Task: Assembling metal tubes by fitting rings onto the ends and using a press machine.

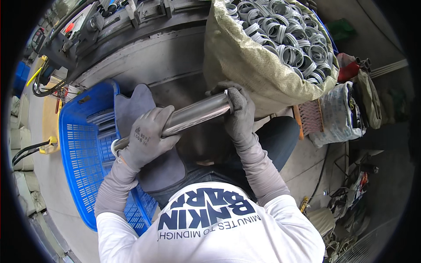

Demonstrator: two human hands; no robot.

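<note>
A shiny metal tube (pixel 193 116) is held slantwise across the lap, its lower end to the left over a blue plastic crate (pixel 76 149) and its upper end to the right, next to a large woven sack (pixel 245 65). The left hand (pixel 147 138), in a grey glove, is wrapped around the tube near its lower end, the fingers closed over the top of it. The right hand (pixel 237 109), gloved alike, is closed about the upper end of the tube, where a pale ring (pixel 227 100) is seen seated against the tube's rim under the fingers. The sack stands open at the far right and is filled to the brim with grey-white rings (pixel 287 41). Further metal tubes (pixel 101 123) are seen lying inside the crate, at its far end. A grey cloth (pixel 136 105) is spread over the left knee, beneath the tube and touching the crate's edge. Dark machine parts (pixel 118 22) are noted at the far left, beyond a curved grey metal surface (pixel 153 57). To the right, near the sack, a bundle of bags and cloths (pixel 346 109) lies on the floor (pixel 307 162), and cables (pixel 342 201) are noted nearer still.
</note>
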